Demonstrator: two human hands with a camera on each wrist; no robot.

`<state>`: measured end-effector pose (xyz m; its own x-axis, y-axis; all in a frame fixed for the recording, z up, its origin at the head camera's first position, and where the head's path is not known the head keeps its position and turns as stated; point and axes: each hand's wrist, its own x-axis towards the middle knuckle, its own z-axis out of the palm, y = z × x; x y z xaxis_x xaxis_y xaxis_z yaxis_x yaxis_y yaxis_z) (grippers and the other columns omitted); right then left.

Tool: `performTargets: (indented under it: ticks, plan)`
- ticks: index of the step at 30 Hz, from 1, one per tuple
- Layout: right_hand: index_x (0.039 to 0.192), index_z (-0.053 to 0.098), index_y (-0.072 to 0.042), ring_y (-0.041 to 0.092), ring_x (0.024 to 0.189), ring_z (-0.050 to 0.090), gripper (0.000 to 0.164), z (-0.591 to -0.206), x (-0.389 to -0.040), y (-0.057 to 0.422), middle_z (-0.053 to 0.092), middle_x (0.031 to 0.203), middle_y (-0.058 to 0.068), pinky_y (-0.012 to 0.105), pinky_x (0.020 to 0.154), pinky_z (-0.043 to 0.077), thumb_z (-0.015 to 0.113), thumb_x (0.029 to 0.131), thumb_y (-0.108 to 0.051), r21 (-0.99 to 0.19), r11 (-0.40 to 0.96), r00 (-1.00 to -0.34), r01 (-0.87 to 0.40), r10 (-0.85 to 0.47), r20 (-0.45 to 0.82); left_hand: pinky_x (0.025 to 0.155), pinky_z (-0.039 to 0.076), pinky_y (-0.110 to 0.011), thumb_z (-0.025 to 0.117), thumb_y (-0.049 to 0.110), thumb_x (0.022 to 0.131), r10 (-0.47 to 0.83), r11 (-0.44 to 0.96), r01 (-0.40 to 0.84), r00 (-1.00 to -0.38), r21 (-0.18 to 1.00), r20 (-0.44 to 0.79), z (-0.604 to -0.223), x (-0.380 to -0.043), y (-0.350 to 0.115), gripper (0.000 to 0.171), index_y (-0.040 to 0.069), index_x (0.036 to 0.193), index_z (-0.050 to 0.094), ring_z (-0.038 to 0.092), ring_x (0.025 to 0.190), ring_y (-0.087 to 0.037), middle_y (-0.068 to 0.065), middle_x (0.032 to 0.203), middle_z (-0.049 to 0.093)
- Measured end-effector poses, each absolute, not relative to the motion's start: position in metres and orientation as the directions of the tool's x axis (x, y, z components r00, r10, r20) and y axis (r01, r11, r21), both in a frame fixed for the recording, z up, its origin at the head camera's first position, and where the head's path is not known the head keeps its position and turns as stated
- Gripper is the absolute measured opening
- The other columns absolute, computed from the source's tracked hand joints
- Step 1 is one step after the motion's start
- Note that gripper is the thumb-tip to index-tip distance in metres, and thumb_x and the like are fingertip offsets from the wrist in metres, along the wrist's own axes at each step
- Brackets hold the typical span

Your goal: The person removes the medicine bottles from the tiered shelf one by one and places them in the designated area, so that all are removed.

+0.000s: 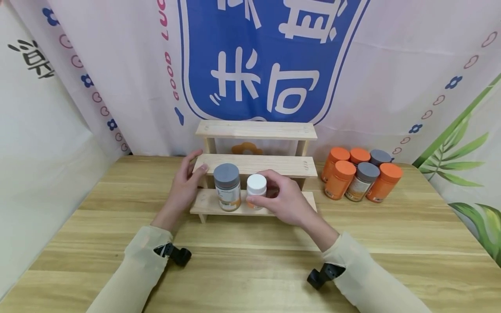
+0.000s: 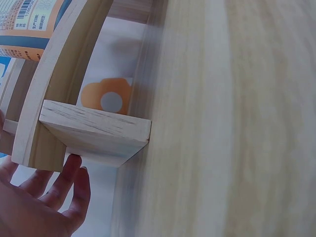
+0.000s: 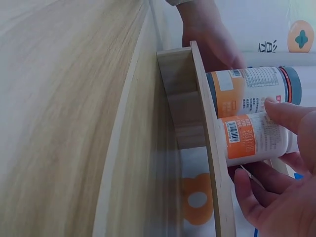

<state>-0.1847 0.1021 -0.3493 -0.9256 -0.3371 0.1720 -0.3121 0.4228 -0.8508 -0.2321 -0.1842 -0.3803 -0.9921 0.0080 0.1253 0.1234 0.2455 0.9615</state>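
Observation:
A three-step wooden shelf (image 1: 254, 165) stands at the back of the table. On its lowest step is a larger bottle with a grey lid (image 1: 227, 187). Just right of it, a smaller white-capped bottle (image 1: 256, 190) with an orange and white label is held between the thumb and fingers of my right hand (image 1: 287, 199), its base at the step. My left hand (image 1: 185, 184) is at the shelf's left end, thumb by the middle step; in the left wrist view its fingers (image 2: 64, 185) reach under and beside the wooden end, holding no bottle.
At the right on the wooden table (image 1: 254, 265) stands a group of several bottles, with orange lids (image 1: 345, 170) and grey lids (image 1: 368, 172). Behind the shelf hangs a printed white and blue curtain (image 1: 266, 61).

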Motion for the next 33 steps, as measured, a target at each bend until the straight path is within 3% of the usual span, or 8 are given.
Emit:
performTargets:
  ticks: [8, 23, 33]
  plan:
    - [0.134, 0.067, -0.021, 0.024, 0.112, 0.073, 0.049, -0.349, -0.181, 0.119, 0.074, 0.125, 0.003, 0.046, 0.098, 0.059, 0.087, 0.090, -0.031, -0.847, 0.430, -0.932, -0.313, -0.309, 0.188, 0.116, 0.039, -0.042, 0.051, 0.029, 0.113, 0.012, 0.234, 0.139, -0.990, 0.962, 0.140, -0.382, -0.233, -0.184, 0.058, 0.022, 0.167, 0.032, 0.054, 0.138, -0.032, -0.021, 0.159, 0.053]
    - [0.133, 0.067, -0.016, 0.023, 0.096, 0.067, 0.046, -0.347, -0.170, 0.161, 0.074, 0.114, 0.009, 0.031, 0.081, 0.059, 0.086, 0.091, -0.023, -0.837, 0.446, -0.941, -0.318, -0.255, 0.222, 0.119, 0.037, -0.048, 0.051, 0.032, 0.113, 0.015, 0.246, 0.132, -0.991, 0.960, 0.132, -0.383, -0.232, -0.185, 0.058, 0.027, 0.167, 0.031, 0.052, 0.141, -0.034, -0.020, 0.160, 0.051]
    - [0.134, 0.067, -0.014, 0.024, 0.096, 0.067, 0.047, -0.345, -0.161, 0.184, 0.075, 0.114, 0.010, 0.026, 0.080, 0.058, 0.085, 0.091, -0.022, -0.823, 0.468, -0.945, -0.321, -0.212, 0.249, 0.119, 0.038, -0.049, 0.051, 0.032, 0.113, 0.015, 0.251, 0.143, -0.990, 0.957, 0.143, -0.383, -0.232, -0.184, 0.058, 0.025, 0.167, 0.031, 0.052, 0.141, -0.035, -0.022, 0.160, 0.052]
